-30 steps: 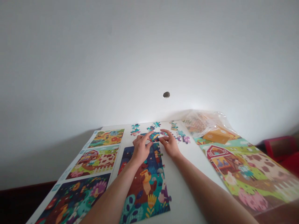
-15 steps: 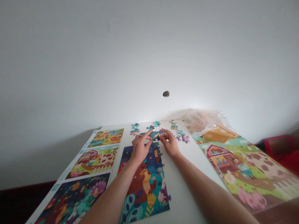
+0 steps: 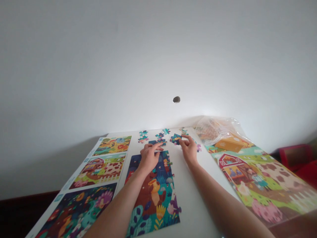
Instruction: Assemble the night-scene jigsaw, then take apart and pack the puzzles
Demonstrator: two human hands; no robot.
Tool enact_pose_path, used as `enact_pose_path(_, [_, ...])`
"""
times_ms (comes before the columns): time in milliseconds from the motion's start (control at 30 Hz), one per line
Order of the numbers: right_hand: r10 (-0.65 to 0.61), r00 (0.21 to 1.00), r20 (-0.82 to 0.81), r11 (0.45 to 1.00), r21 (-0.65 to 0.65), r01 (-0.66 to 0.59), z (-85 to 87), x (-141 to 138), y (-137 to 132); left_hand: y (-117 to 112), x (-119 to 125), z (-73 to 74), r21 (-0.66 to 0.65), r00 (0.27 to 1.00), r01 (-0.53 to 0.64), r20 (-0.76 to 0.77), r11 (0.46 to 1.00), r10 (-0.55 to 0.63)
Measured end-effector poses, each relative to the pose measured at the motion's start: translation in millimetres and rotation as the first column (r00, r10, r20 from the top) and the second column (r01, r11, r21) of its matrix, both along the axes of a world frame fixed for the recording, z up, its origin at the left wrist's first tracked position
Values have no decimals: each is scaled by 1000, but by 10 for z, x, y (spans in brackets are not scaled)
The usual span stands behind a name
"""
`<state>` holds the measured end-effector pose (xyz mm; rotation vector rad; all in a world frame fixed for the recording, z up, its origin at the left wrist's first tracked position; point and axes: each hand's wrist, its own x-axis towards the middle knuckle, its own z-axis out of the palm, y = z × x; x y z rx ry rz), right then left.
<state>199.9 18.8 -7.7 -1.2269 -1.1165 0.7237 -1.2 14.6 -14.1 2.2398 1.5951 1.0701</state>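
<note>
A partly built jigsaw puzzle (image 3: 153, 195) with a bear and flowers lies on the white table (image 3: 195, 198) in front of me. My left hand (image 3: 148, 156) rests on the puzzle's far edge, index finger stretched out and pressing the top pieces. My right hand (image 3: 189, 148) pinches a blue puzzle piece (image 3: 175, 138) between thumb and fingers, just beyond the puzzle's upper right corner. Several loose pieces (image 3: 143, 136) lie scattered on the table beyond both hands.
A reference sheet (image 3: 99, 168) with three pictures lies at the left. A finished farm puzzle (image 3: 260, 181) covers the right side. A clear plastic bag with a yellow box (image 3: 229, 143) sits at the back right. The wall stands just behind the table.
My right hand has drawn away from the left to the right and farther back, carrying the blue piece with it. The left hand stays on the puzzle's top edge.
</note>
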Motion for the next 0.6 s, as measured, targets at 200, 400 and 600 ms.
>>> enact_pose_path(200, [48,959,278,987,-161,-3,-30,59,8,13,-20,-27,19,998,-29,-61,999,30])
enact_pose_path(400, [109,879,465,969,-245,9,-21,40,-6,16,-12,-9,56,993,-13,-119,998,20])
enact_pose_path(600, [104,845,525,966,-257,41,-29,28,-12,17,-11,-33,51,988,-10,-153,999,17])
